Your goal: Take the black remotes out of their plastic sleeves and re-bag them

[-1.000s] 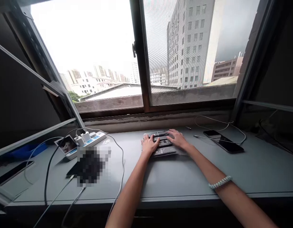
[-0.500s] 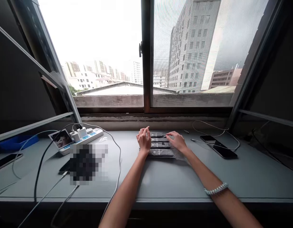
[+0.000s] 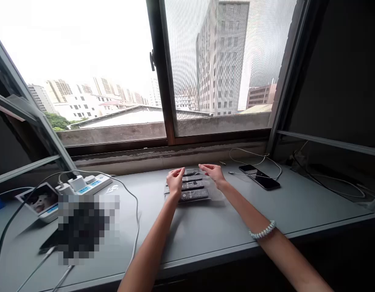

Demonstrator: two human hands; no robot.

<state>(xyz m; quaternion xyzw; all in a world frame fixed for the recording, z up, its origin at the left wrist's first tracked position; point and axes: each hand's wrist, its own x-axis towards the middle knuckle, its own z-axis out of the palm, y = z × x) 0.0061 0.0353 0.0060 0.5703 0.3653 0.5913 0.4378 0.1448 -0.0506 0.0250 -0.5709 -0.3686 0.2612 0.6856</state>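
Several dark, flat, oblong packs (image 3: 193, 194) lie in a row on the desk, wrapped in a clear plastic bag (image 3: 217, 194). The bag's loose film spreads out at their right side. My left hand (image 3: 174, 182) is over the packs' left end, thumb and fingers pinched on the film near the farthest pack. On the other side, my right hand (image 3: 214, 173) is raised at the far right corner, its fingertips pinched at the film's far edge. What exactly lies between the fingertips is small and hard to see. A small black mark sits on one middle pack.
A black phone (image 3: 260, 177) with a white cable (image 3: 274, 165) lies to the right. Left stand a power strip (image 3: 98, 182) with plugs, a photo card (image 3: 38, 198) and a blurred-out dark object (image 3: 84, 229). A window (image 3: 172, 138) rises behind the desk.
The view has turned to the right and tilted. My right hand has lifted off the packs' right end to the far corner. My left hand has closed into a pinch nearer the packs.
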